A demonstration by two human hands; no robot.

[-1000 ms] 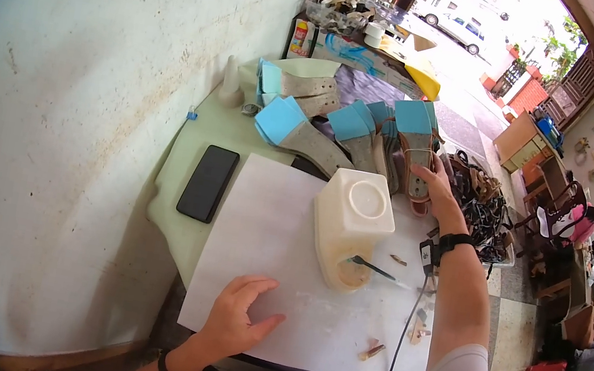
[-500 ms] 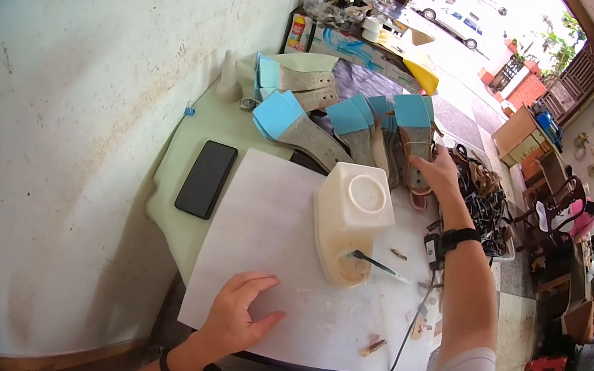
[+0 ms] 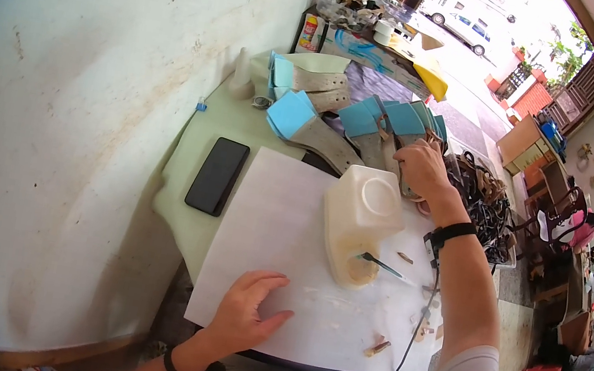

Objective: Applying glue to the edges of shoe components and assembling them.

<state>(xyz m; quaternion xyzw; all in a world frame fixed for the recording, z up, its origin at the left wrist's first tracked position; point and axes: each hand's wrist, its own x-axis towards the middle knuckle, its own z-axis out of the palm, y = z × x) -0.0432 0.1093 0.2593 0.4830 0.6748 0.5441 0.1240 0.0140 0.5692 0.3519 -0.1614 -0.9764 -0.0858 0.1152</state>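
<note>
My left hand (image 3: 243,318) hovers at the near edge of the white sheet (image 3: 257,234), fingers apart and holding nothing. At the far right of the sheet my right hand (image 3: 425,169) is closed on a shoe insole from the pile, its fingertips partly hidden. Around it lie grey-brown shoe insoles (image 3: 327,147) with blue pieces at one end (image 3: 293,114). Between my hands a cream plastic jug (image 3: 361,204) has a cut opening facing me. A brush (image 3: 386,266) with a dark handle rests in that opening.
A black phone (image 3: 217,176) lies on the green cloth (image 3: 187,159) to the left. Dark straps (image 3: 488,217) heap in a bin at right. A black cable (image 3: 408,345) crosses the sheet, near small scraps (image 3: 377,348). Boxes stand behind; two people sit far right.
My right hand has shifted slightly up and left over the insoles, and its fingers have turned downward. The blue-ended insoles near it have moved. My left hand stays about where it was.
</note>
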